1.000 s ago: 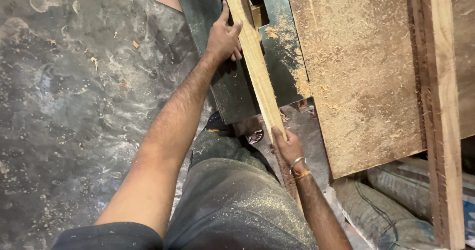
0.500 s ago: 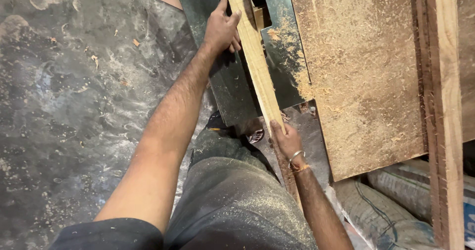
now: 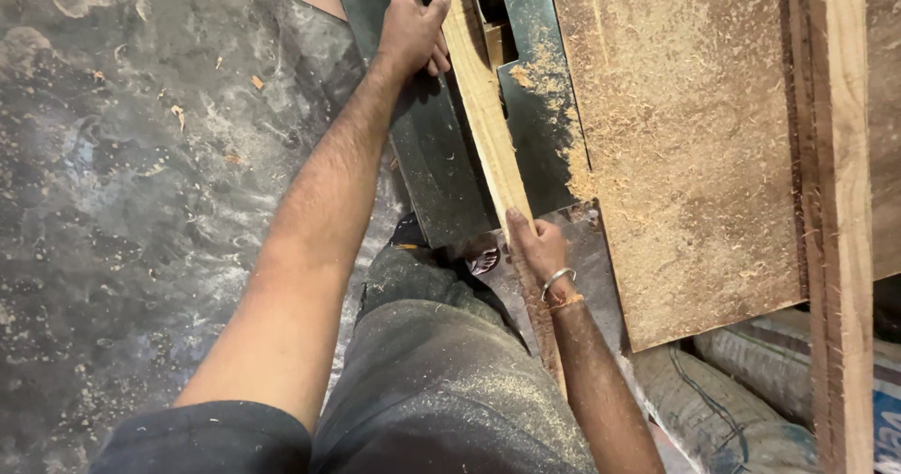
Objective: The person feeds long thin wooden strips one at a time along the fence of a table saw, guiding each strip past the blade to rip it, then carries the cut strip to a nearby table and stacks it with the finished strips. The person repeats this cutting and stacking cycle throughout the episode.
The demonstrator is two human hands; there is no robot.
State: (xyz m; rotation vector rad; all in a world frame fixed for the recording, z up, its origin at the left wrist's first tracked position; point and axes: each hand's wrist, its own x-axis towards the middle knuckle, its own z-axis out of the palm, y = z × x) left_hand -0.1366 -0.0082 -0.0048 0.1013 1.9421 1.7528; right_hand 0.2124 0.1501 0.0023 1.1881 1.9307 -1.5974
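Observation:
A long pale wooden strip (image 3: 477, 99) lies lengthwise on the dark metal table of a woodworking machine (image 3: 436, 169). My left hand (image 3: 413, 28) presses down on the strip's far part, fingers curled over its left edge. My right hand (image 3: 537, 247), with a metal bangle at the wrist, grips the strip's near end just past the table's front edge. Beside the strip a gap in the table shows wooden parts (image 3: 493, 23).
A brown board (image 3: 685, 136) covered with sawdust lies to the right of the machine. A long wooden plank (image 3: 840, 202) runs along the right side. Woven sacks (image 3: 741, 389) lie at lower right. Grey concrete floor (image 3: 141, 174) with wood chips spreads left.
The strip has slid forward along the table, away from me. Both hands have moved forward with it, the left hand now near the top of the view.

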